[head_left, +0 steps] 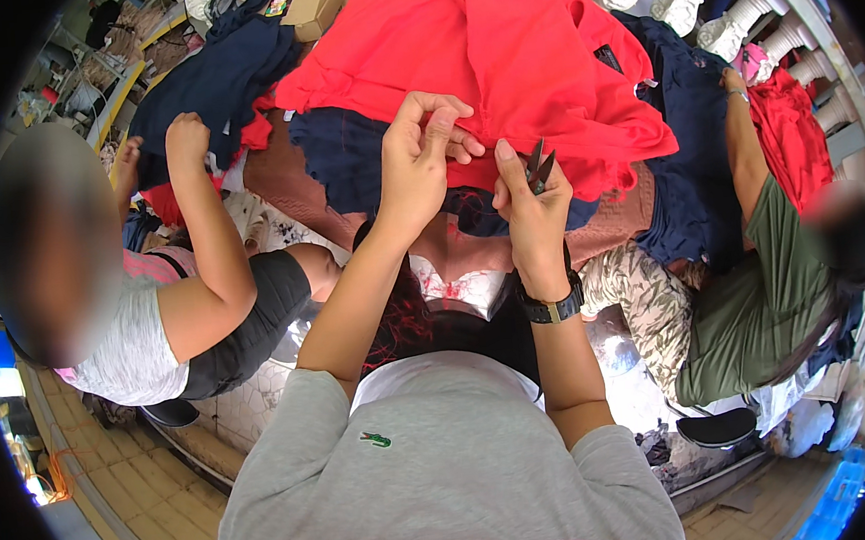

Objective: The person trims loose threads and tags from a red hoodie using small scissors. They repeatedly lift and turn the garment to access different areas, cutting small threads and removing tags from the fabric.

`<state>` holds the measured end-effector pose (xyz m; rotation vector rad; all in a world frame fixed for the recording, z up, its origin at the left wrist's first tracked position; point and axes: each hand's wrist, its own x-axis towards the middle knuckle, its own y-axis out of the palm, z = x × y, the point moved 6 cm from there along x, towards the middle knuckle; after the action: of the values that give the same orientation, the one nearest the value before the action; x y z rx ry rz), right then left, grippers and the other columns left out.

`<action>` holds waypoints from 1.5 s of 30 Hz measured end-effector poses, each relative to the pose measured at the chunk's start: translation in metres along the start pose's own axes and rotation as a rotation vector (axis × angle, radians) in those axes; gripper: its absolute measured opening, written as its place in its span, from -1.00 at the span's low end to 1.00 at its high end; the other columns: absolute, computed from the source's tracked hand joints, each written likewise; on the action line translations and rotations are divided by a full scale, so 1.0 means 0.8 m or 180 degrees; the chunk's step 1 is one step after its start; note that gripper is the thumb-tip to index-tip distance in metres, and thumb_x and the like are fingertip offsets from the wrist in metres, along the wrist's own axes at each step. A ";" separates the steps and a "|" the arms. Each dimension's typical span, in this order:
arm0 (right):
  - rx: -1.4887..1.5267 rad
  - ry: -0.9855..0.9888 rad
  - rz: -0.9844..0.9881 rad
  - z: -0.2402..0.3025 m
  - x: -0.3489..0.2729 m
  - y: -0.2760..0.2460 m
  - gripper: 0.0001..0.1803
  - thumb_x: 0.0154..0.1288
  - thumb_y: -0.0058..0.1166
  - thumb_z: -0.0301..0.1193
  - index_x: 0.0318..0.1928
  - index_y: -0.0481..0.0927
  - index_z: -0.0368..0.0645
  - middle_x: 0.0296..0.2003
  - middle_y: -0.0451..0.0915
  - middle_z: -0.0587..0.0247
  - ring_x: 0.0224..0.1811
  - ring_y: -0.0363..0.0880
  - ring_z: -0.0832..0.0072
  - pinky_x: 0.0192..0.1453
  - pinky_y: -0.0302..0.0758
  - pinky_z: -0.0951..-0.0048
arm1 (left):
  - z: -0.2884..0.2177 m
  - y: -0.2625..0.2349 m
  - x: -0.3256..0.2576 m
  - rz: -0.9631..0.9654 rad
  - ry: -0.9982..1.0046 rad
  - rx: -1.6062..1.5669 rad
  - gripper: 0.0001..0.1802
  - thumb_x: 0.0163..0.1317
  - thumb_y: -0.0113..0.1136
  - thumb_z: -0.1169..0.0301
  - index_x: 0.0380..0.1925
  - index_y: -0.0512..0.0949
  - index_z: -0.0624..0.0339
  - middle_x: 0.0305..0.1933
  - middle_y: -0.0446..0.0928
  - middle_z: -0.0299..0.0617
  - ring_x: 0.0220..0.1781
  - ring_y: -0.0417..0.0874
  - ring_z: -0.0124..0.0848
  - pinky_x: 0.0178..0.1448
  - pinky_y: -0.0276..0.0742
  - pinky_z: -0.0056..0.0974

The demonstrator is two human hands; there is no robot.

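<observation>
A large red garment [407,51] lies spread over the pile before me. My left hand [420,155] is closed, its thumb and bent fingers at the garment's near edge, seemingly pinching the cloth. Just right of it, my right hand [536,208] is closed around a small pair of dark thread snips [543,169]. Their two pointed blades stick up past the fingers and stand slightly apart. The right thumb reaches to the same red edge. Under the red cloth shows a dark navy garment [340,161], resting on a brown cloth [281,180].
On the left a person in a grey top [137,341] sits by a navy garment [210,95]. At right, a person in a green shirt [755,298] reaches to another navy garment [685,152]. A cardboard box [314,7] and white thread cones [685,1] stand at the back.
</observation>
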<state>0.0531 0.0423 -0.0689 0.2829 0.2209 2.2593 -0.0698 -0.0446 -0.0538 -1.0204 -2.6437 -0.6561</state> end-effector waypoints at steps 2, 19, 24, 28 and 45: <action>0.0030 0.0054 0.0015 -0.009 0.000 -0.005 -0.67 0.46 0.25 -0.25 -0.41 0.50 -0.12 -0.69 0.44 0.48 -0.67 0.31 0.78 -0.58 0.15 0.63 | 0.000 -0.001 -0.004 -0.0070 0.0108 -0.0264 -0.79 0.57 0.03 0.32 -0.10 0.46 0.28 -0.14 0.57 -0.18 -0.36 0.63 -0.49 -0.29 0.53 -0.43; 0.0173 0.0083 0.0004 -0.028 -0.002 -0.014 -0.72 0.48 0.22 -0.29 -0.39 0.51 -0.08 -0.67 0.42 0.50 -0.67 0.23 0.81 -0.60 0.05 0.66 | 0.007 0.007 -0.013 -0.0093 0.0224 0.0830 -0.77 0.48 0.13 0.49 0.04 0.38 0.28 -0.06 0.48 -0.18 -0.22 0.61 -0.51 -0.10 0.56 -0.42; 0.0135 0.0084 -0.0036 -0.025 -0.002 -0.013 -0.71 0.48 0.23 -0.26 -0.36 0.55 -0.15 -0.67 0.43 0.51 -0.65 0.28 0.81 -0.57 0.14 0.66 | -0.009 0.029 -0.004 -0.0281 0.0415 0.1981 -0.71 0.33 0.34 0.52 -0.02 0.50 0.32 -0.26 0.51 -0.25 -0.38 0.53 -0.59 -0.25 0.49 -0.45; 0.0064 0.0135 0.0013 -0.032 -0.001 -0.018 -0.74 0.48 0.22 -0.26 -0.31 0.58 -0.17 -0.67 0.41 0.53 -0.64 0.28 0.80 -0.57 0.17 0.64 | 0.002 0.025 0.003 -0.0443 0.0747 0.1938 -0.85 0.35 0.34 0.48 -0.22 0.56 0.32 -0.39 0.55 -0.29 -0.47 0.55 -0.59 -0.34 0.46 -0.47; -0.0848 0.0328 0.0827 0.016 0.011 0.027 -0.49 0.65 -0.25 -0.10 -0.30 0.54 -0.25 -0.57 0.29 0.40 -0.53 0.18 0.66 -0.43 0.15 0.48 | 0.013 0.005 -0.006 -0.0271 0.0261 0.0271 -0.84 0.56 0.05 0.41 -0.18 0.47 0.30 -0.25 0.56 -0.21 -0.37 0.49 -0.56 -0.19 0.53 -0.40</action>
<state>0.0354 0.0361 -0.0503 0.0558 -0.0692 2.5289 -0.0639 -0.0397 -0.0636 -0.8436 -2.6310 -0.5840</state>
